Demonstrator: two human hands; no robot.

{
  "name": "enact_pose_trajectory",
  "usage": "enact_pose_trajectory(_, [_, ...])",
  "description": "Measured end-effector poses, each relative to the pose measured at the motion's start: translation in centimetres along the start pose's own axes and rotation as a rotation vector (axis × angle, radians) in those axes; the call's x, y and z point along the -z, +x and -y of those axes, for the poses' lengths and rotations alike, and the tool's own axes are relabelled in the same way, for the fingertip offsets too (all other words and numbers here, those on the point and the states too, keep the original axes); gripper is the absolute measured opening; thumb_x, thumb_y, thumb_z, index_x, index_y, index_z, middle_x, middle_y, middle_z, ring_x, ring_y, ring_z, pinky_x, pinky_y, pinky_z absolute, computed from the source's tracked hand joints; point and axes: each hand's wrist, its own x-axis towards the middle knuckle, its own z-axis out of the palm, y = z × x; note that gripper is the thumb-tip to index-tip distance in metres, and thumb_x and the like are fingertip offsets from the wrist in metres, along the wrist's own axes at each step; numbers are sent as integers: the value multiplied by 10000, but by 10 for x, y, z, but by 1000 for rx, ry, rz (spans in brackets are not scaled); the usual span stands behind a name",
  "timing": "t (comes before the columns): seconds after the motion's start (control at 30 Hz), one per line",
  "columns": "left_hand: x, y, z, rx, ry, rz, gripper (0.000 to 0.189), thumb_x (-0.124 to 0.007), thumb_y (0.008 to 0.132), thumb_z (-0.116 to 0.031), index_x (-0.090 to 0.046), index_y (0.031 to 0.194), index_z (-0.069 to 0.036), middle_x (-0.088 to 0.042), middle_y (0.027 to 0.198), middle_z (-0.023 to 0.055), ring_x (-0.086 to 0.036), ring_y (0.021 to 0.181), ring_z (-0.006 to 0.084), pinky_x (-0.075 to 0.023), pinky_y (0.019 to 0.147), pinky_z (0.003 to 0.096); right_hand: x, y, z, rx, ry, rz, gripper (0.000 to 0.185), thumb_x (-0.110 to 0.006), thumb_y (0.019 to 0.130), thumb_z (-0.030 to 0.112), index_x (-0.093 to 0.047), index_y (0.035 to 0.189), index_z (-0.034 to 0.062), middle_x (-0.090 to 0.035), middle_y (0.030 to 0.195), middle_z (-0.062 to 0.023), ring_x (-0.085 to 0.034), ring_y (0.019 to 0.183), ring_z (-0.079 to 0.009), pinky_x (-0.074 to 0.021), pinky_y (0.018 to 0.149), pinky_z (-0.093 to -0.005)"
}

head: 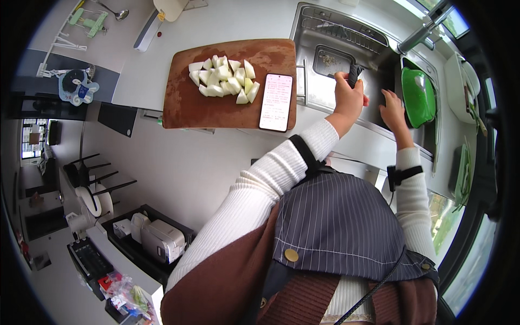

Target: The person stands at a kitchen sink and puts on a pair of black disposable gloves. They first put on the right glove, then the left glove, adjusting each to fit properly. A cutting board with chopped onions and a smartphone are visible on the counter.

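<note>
My left hand (348, 99) is closed around the black handle (355, 75) of a tool over the stainless steel sink (301, 44). The tool's working end is mostly hidden by the hand and cannot be made out. Farther right, my right hand (392, 110) hangs above the sink with fingers apart and nothing in it. Just beyond it, a green plastic basin (418, 97) sits at the sink's right side. Pale scraps (327, 61) lie in the strainer area. To the left, a brown cutting board (215, 115) bears pale cut chunks (222, 73) of a fruit or vegetable.
A lit smartphone (276, 101) lies on the board's right edge. The faucet (424, 30) reaches over the sink's far right corner. A wire rack (345, 30) runs along the back wall of the sink. White bowls (457, 81) and a green tray (460, 174) stand at the right.
</note>
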Motion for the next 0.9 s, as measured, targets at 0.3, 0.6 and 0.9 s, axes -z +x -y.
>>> enact_pose_trajectory(0.3, [-30,-21,-24,-31,-130,89,295,-547,884,-33,-313,1062,-5,-503,840,130,-546,444,156,-455,372,286,-49,-16,62,151,413,-137,461,-635,824,202,-507,1257,105,-529,1236,-133,-483,1146,-337,-387,961,-455])
enact_pose_trajectory(0.6, [-48,-30,-45,-94,-65,203,281,-527,890,-32,-308,1064,-2,-522,885,143,-571,461,153,-484,379,267,-53,-67,188,756,230,-183,294,-575,794,42,-636,1030,205,-358,1420,-123,-255,1360,-338,-197,1084,-516])
enact_pose_trajectory(0.9, [-46,-39,-48,-84,-65,247,266,-522,890,-27,-312,1052,-5,-533,811,117,-574,461,148,-479,380,259,-69,-58,218,729,169,-165,254,-617,767,41,-643,965,198,-437,1345,-90,-303,1326,-314,-215,1044,-551])
